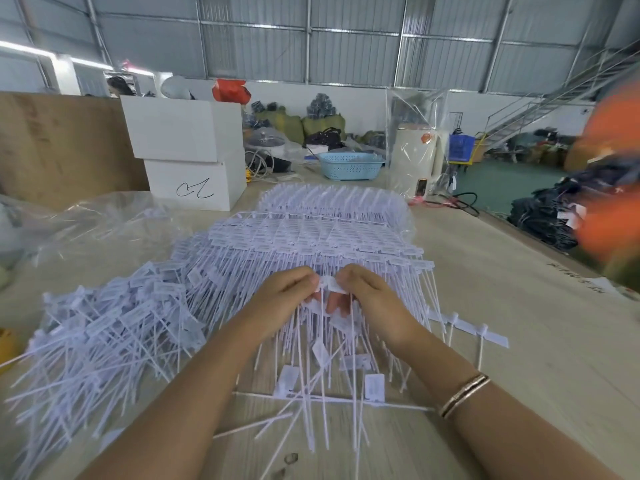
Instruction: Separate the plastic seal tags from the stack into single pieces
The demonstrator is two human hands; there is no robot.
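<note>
At the near edge of the stack of joined seal tags (311,233), spread across the middle of the wooden table (502,289), both hands meet over one tag head (330,285); the left hand (282,294) pinches its left end between thumb and curled fingers; the right hand (367,299) pinches its right end the same way, fingers bent under the strip; neither hand holds anything else that I can make out. The step in hand looks like the snapping of one tag from its neighbours, the tail of it hanging down toward the person; whether it is already free of the row I cannot tell, since the fingers cover the joint. A heap of separated tags (114,327) lies to the left of the hands, touching the stack's side; a few loose ones (332,382) lie between the forearms. The next move, as I judge it, calls for a short twist or pull apart at the joint, then a drop onto the heap; too hard a tug could drag the whole row out of line. Two white boxes (190,150) and a blue basket (349,164) stand at the far end.
</note>
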